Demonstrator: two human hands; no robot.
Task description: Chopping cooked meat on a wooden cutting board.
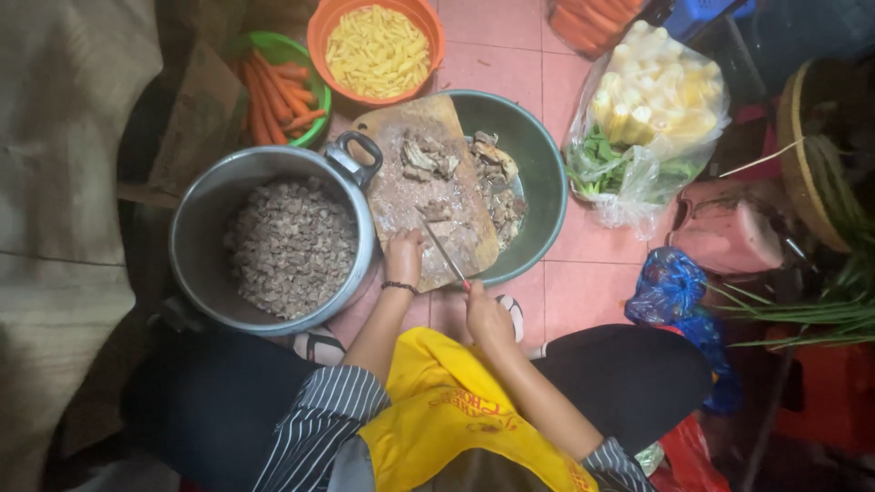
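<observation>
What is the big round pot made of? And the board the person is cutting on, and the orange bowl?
The pot looks like metal, probably aluminium: dull silver-grey walls with a soft shine and dark handles. The cutting board looks like wood: brown, matte, worn and stained pale where the right hand's knife works. The orange bowl looks like plastic: bright even colour, smooth thin rim.

Upper right, a clear plastic bag [652,118] of corn and greens; below, a crumpled blue bag [670,284].

yellow apron [447,410], striped sleeves [319,419], orange carrots [278,91], pink floor tiles [592,273], red-handled knife [448,258]
</observation>
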